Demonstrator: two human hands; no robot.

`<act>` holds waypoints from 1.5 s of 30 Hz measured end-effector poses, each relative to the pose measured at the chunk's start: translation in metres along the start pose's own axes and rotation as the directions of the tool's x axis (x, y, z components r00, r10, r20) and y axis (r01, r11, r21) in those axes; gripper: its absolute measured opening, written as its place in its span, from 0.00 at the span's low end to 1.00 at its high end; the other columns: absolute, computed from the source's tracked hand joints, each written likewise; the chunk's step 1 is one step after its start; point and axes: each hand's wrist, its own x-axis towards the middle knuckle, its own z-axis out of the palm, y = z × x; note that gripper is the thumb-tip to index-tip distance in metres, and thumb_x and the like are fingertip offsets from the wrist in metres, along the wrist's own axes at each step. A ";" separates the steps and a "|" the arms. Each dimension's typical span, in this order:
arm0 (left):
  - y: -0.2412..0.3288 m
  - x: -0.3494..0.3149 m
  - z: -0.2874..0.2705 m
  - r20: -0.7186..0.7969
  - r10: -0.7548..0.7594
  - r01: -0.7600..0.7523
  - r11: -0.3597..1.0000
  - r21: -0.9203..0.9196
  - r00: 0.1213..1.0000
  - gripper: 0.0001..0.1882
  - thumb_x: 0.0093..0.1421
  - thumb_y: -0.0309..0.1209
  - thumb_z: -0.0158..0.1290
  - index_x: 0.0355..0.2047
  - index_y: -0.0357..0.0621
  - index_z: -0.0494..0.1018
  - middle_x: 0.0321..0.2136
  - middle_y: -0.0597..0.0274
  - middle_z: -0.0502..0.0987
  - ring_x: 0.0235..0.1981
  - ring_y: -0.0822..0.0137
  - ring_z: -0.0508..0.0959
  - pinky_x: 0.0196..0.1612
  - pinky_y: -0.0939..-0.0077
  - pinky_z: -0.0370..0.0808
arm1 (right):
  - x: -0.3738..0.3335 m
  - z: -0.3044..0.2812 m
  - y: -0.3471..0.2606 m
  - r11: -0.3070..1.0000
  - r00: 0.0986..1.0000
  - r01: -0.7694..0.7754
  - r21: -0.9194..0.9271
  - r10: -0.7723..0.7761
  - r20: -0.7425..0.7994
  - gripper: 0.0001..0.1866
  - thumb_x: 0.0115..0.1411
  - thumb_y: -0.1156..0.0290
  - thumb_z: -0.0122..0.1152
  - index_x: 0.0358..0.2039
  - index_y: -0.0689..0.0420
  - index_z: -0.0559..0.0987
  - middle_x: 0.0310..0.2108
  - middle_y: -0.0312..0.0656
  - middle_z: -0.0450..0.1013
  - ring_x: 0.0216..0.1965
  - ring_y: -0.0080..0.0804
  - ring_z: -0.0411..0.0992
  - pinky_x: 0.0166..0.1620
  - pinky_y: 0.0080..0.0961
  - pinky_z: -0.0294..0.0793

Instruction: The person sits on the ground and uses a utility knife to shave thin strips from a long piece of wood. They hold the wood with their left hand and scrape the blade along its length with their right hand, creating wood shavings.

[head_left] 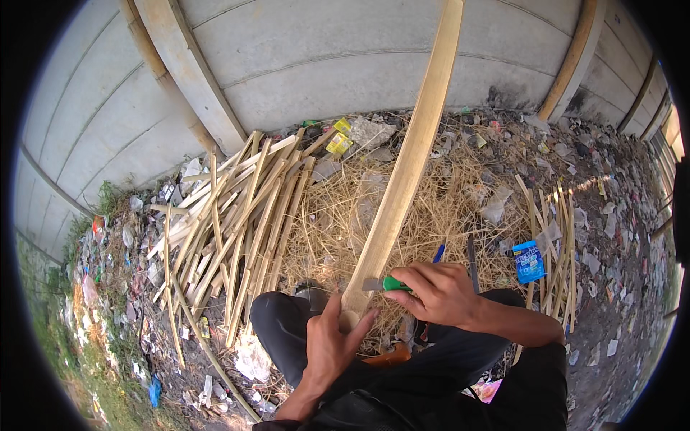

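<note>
A long, split bamboo strip [404, 194] rises from my lap and leans away toward the wall, its pale inner face turned up. My left hand [333, 343] grips its near end, thumb on one side and fingers on the other. In my right hand [444, 294] is a knife with a green handle [395, 284]. The fingers wrap round that handle, and the short grey blade [372, 284] lies across the strip just above my left hand. Under the strip, thin straw-coloured shavings [330, 215] cover the ground.
A heap of bamboo strips [244, 208] lies at the left, against a concrete wall [316, 79]. At the right are a smaller bunch of strips [568, 266] and a blue packet [529, 261]. A dark, narrow blade-like piece [472, 264] stands by my right knee. Scattered litter surrounds me.
</note>
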 end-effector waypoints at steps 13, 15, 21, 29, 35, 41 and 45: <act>-0.001 -0.010 -0.009 0.026 -0.030 0.028 0.997 0.065 0.999 0.23 0.64 0.39 0.73 0.37 0.33 0.73 0.20 0.44 0.81 0.20 0.48 0.86 0.22 0.62 0.77 | 0.009 -0.008 0.013 0.997 0.996 -0.077 -0.023 0.076 -0.037 0.15 0.71 0.55 0.70 0.47 0.52 0.82 0.36 0.40 0.85 0.29 0.36 0.86 0.28 0.32 0.84; -0.004 -0.011 -0.009 0.031 -0.023 0.021 0.996 0.082 0.999 0.23 0.64 0.39 0.73 0.37 0.34 0.73 0.20 0.43 0.81 0.20 0.48 0.86 0.22 0.61 0.77 | 0.007 -0.003 0.019 0.997 0.996 -0.077 -0.030 0.076 -0.050 0.15 0.71 0.55 0.70 0.47 0.53 0.83 0.36 0.40 0.86 0.30 0.36 0.86 0.28 0.33 0.84; -0.011 -0.016 -0.011 0.050 -0.055 0.050 0.994 0.095 0.997 0.24 0.64 0.40 0.73 0.36 0.34 0.72 0.20 0.42 0.81 0.21 0.44 0.86 0.23 0.59 0.78 | 0.007 -0.002 0.024 0.995 0.994 -0.102 -0.009 0.102 -0.042 0.15 0.71 0.55 0.70 0.47 0.52 0.83 0.37 0.41 0.86 0.29 0.38 0.86 0.28 0.33 0.84; -0.021 -0.026 -0.018 0.115 -0.114 0.096 0.983 0.157 0.987 0.26 0.63 0.43 0.73 0.35 0.34 0.71 0.18 0.42 0.79 0.23 0.40 0.85 0.24 0.57 0.78 | 0.011 -0.006 0.059 0.964 0.940 -0.266 0.004 0.261 -0.219 0.15 0.74 0.57 0.67 0.49 0.55 0.84 0.32 0.43 0.84 0.27 0.36 0.84 0.29 0.33 0.81; -0.031 -0.051 -0.036 0.200 -0.175 0.151 0.980 0.132 0.964 0.25 0.63 0.42 0.74 0.35 0.33 0.73 0.19 0.43 0.79 0.23 0.47 0.84 0.26 0.58 0.78 | 0.003 -0.050 0.159 0.819 0.767 -0.562 0.118 0.569 -0.297 0.17 0.80 0.58 0.57 0.51 0.59 0.84 0.20 0.35 0.70 0.19 0.26 0.64 0.27 0.33 0.63; -0.032 -0.033 -0.039 0.227 -0.236 0.253 0.966 -0.050 0.945 0.21 0.65 0.37 0.71 0.46 0.30 0.79 0.26 0.53 0.84 0.27 0.74 0.83 0.31 0.70 0.78 | -0.005 -0.037 0.096 0.773 0.821 -0.539 0.336 0.571 0.002 0.16 0.80 0.58 0.57 0.53 0.59 0.81 0.26 0.37 0.73 0.22 0.27 0.67 0.31 0.30 0.66; -0.028 -0.021 -0.022 0.231 -0.224 0.288 0.912 -0.293 0.947 0.24 0.68 0.37 0.69 0.53 0.29 0.79 0.28 0.57 0.85 0.29 0.78 0.80 0.31 0.73 0.77 | -0.016 -0.026 0.025 0.914 0.940 -0.341 0.222 0.336 0.061 0.17 0.75 0.57 0.65 0.53 0.57 0.80 0.34 0.47 0.82 0.29 0.41 0.83 0.32 0.36 0.79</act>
